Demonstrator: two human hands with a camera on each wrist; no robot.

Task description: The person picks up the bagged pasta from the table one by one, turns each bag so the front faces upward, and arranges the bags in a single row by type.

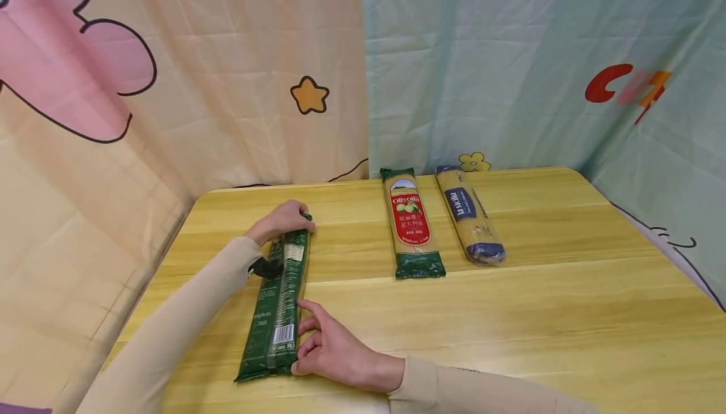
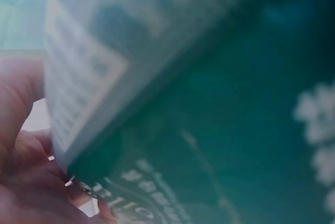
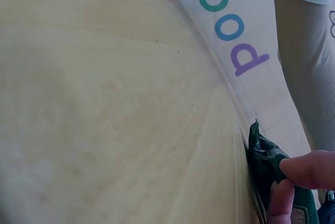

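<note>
A green spaghetti packet [image 1: 279,313] lies at the left of the table, its barcoded back facing up. My left hand [image 1: 286,217] grips its far end, fingers bent over the top edge. In the left wrist view the green packet [image 2: 220,109] fills most of the picture, blurred, with left-hand fingers [image 2: 26,145] at its edge. Along the near right side, my right hand [image 1: 334,348] holds the packet between thumb and fingers. The right wrist view has the thumb [image 3: 309,169] and a finger pinching the packet's crumpled green end [image 3: 266,156].
Further right on the wooden table [image 1: 510,326] lie an Olivoilà spaghetti packet [image 1: 409,218] with green ends and a La Sicilia pasta packet [image 1: 467,215] with blue ends. Printed curtains [image 1: 255,55] hang behind and beside the table.
</note>
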